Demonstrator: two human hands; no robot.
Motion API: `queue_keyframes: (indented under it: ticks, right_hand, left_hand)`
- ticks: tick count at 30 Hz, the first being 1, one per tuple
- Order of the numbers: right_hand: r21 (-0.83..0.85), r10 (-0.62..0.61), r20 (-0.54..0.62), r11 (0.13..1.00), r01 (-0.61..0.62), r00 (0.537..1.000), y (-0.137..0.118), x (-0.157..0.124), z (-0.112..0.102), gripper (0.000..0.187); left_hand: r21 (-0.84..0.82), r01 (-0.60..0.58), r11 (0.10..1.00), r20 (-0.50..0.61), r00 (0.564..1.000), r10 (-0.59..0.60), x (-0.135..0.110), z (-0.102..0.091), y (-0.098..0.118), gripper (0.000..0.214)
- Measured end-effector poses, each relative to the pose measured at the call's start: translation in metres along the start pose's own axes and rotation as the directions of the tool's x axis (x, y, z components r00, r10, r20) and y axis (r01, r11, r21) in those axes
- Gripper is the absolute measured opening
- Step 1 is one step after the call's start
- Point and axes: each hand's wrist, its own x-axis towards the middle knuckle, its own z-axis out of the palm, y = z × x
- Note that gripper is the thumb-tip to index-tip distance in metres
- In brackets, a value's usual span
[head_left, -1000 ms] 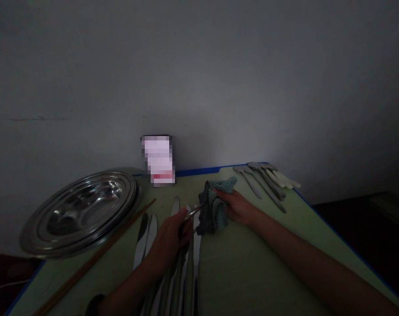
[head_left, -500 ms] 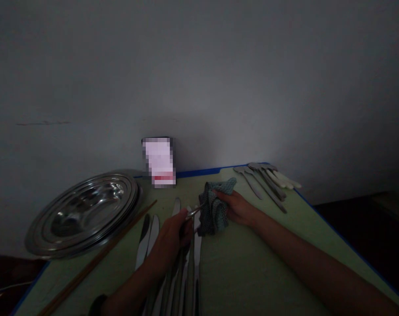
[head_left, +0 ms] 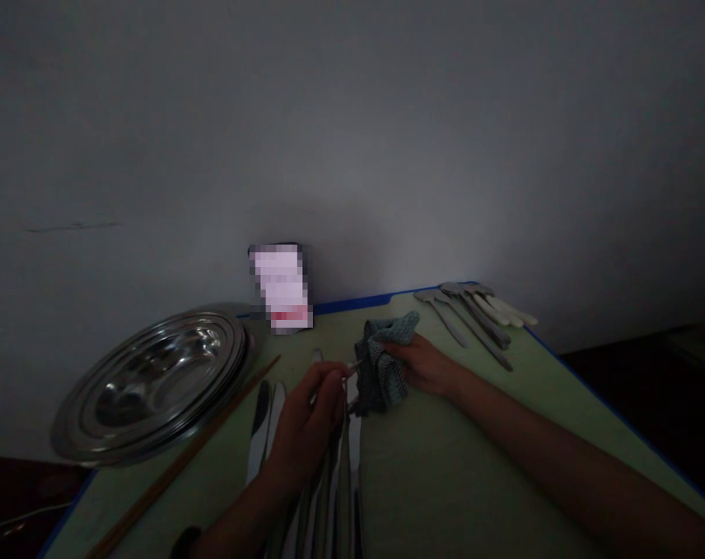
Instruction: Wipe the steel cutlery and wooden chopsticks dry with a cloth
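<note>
My left hand (head_left: 317,400) is closed around a thin metal utensil (head_left: 353,370), whose far end disappears into a cloth, so its kind is hidden. The crumpled grey-green checked cloth (head_left: 380,373) is gripped by my right hand (head_left: 425,365), thumb on top, and wraps that end. Both hands are over the table, close together. Below my left hand and forearm lie several table knives (head_left: 353,458), blades pointing away from me, partly covered by the arm. Two more knife blades (head_left: 260,427) show left of the wrist.
Stacked shiny metal plates (head_left: 96,373) stand at the left, beside long wooden chopsticks (head_left: 183,458). A phone (head_left: 281,287) with a blurred screen leans on the wall. Several spoons (head_left: 474,322) and white-handled utensils (head_left: 509,312) lie at the back right of the green, blue-edged table (head_left: 474,481).
My left hand has shifted right, nearer the cloth, so less of the utensil shows between them. My right hand keeps its hold on the cloth. The view has shifted slightly.
</note>
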Motion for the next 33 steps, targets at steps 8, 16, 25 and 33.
queue_keyframes:
  ticks: [8,16,25,33]
  right_hand:
    - [0.121,-0.045,-0.211,0.99,0.071,0.977,-0.001,0.004,0.005,0.029]
    - [0.053,-0.086,-0.178,0.994,0.096,0.98,-0.001,0.002,0.003,0.032]
    - [0.028,-0.016,-0.108,0.999,0.019,0.994,-0.005,0.0,0.002,0.028]
    - [0.087,-0.076,-0.21,0.992,0.096,0.975,-0.004,0.002,0.009,0.032]
  left_hand:
    - [0.254,-0.27,0.929,0.277,0.94,0.197,-0.013,-0.01,0.001,0.032]
    - [0.247,-0.541,0.804,0.59,0.742,0.318,-0.014,-0.011,0.005,0.02]
    - [0.321,-0.491,0.81,0.514,0.808,0.286,-0.008,-0.004,-0.004,0.018]
    - [0.321,-0.498,0.805,0.377,0.847,0.374,-0.008,-0.012,-0.007,0.022]
